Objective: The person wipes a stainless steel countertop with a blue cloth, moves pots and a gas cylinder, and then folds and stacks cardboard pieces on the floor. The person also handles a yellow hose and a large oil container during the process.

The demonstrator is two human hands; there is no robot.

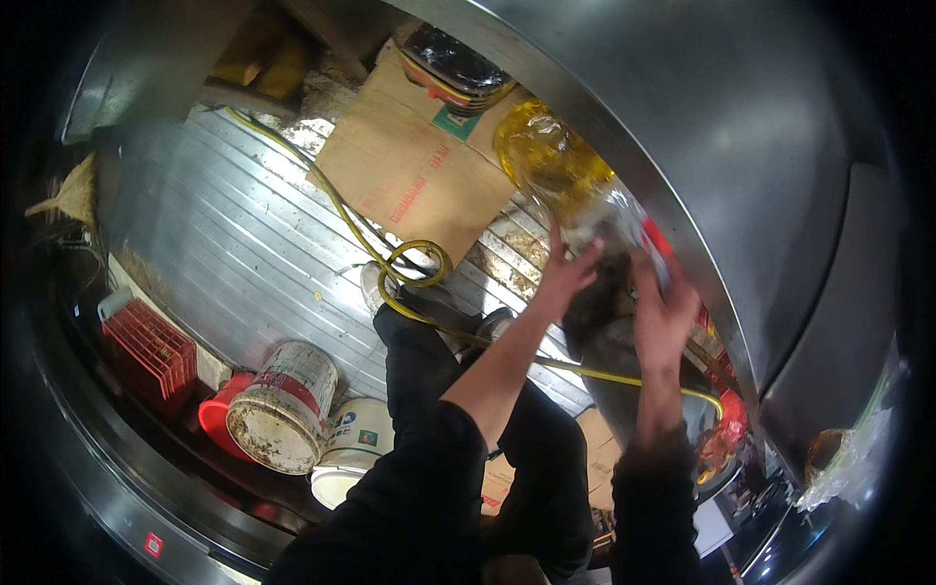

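Note:
My left hand (567, 276) has its thumb and fingers spread at the lower edge of a shiny clear plastic wrapping with yellow material (545, 150) under it. Whether the hand grips the plastic cannot be told. To its right, my right hand (667, 303) points upward beside a strip of clear plastic with red on it (658, 238); motion blur hides whether the fingers hold it. Between the two hands lies a blurred whitish and dark patch. Both hands are just left of the edge of a stainless steel counter (702, 248).
Flattened cardboard (417, 168) covers part of the ribbed metal floor (241, 219). A yellow hose (336, 197) loops by my feet and passes under my arms. Stained buckets (281, 409) and a red crate (150, 347) stand at left. Stacked black trays (453, 62) sit beyond the cardboard.

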